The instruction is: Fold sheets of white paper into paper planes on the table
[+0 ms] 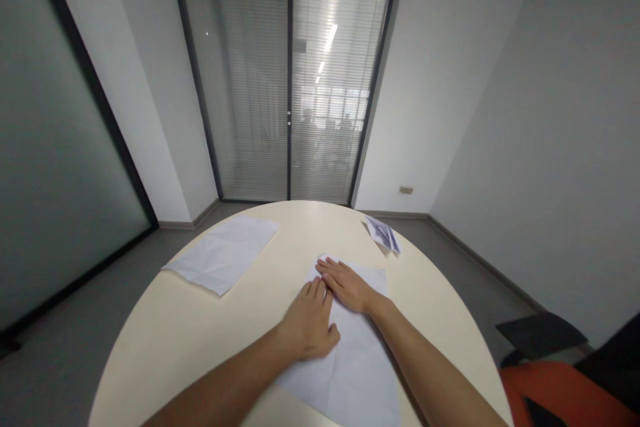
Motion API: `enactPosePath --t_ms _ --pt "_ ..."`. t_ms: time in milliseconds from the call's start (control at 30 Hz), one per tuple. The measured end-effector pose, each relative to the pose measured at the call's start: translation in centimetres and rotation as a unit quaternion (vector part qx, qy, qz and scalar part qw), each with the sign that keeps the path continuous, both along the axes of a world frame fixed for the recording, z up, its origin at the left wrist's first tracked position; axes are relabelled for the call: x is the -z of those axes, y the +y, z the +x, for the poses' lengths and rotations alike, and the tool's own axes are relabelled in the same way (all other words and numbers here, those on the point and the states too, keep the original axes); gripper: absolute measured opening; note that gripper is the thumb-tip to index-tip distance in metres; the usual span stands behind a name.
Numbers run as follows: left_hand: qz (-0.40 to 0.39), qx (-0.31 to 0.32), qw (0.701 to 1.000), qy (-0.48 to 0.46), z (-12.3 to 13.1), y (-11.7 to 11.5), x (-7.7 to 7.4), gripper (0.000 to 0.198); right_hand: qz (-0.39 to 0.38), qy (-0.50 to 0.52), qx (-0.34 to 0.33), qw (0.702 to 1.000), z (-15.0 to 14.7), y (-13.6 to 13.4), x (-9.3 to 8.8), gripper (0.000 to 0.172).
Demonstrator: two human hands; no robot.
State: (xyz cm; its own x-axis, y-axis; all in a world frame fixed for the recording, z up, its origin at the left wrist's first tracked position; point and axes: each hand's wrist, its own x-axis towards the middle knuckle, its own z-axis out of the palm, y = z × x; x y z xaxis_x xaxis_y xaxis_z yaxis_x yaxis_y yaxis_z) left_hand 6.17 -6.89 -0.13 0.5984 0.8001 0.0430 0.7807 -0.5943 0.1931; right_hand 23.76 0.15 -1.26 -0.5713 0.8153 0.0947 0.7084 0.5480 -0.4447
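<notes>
A white sheet of paper (357,360) with crease lines lies on the round table in front of me. My right hand (350,287) rests flat across its far left corner, fingers stretched out to the left. My left hand (311,321) presses on the sheet's left edge, just nearer to me, with its fingers pointing forward and the thumb held apart. The fingertips of both hands meet near that corner. Under the fingers, the paper is hidden, so I cannot tell whether it is folded there.
Another creased white sheet (227,250) lies at the far left of the cream table (190,353). A small folded paper (383,237) stands partly raised near the far right edge. To the right is an orange chair (570,390) with a black armrest (543,335).
</notes>
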Motion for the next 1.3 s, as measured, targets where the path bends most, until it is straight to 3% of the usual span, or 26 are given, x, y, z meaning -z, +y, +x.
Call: enactPosePath --t_ms 167,367,533,767,867,933,1133,1200,1300 --pt "0.035 0.045 0.998 -0.024 0.3 -0.4 0.7 0.067 -0.033 -0.050 0.030 0.998 -1.2 1.2 -0.7 0.057" --pt "0.004 0.058 0.997 -0.045 -0.7 0.7 1.5 0.070 -0.100 -0.067 0.014 0.993 -2.5 3.3 -1.6 0.069" --pt "0.008 0.048 0.998 -0.026 -2.4 1.8 1.1 0.068 -0.054 -0.059 0.010 0.997 -4.5 5.0 -1.0 0.068" --pt "0.018 0.150 0.988 0.009 -7.4 5.1 0.1 0.064 -0.001 -0.073 0.013 0.997 -5.2 6.3 0.0 0.069" --pt "0.012 0.163 0.986 0.016 -8.6 6.3 0.1 0.059 0.005 -0.093 0.035 0.995 -4.5 6.6 0.3 0.067" --pt "-0.002 0.120 0.992 0.026 -8.2 6.5 0.1 0.056 0.007 -0.105 0.059 0.993 -4.1 6.7 0.4 0.067" --pt "0.007 -0.119 0.992 0.036 -3.2 5.6 1.1 0.064 0.006 -0.123 0.124 0.985 -3.8 7.0 0.6 0.068" --pt "0.023 -0.146 0.989 0.025 -2.1 5.9 1.7 0.064 0.009 -0.126 0.147 0.981 -3.7 7.0 0.7 0.069" --pt "0.031 -0.129 0.991 0.006 -1.9 7.1 2.1 0.060 0.018 -0.124 0.171 0.977 -3.2 6.8 0.9 0.069"
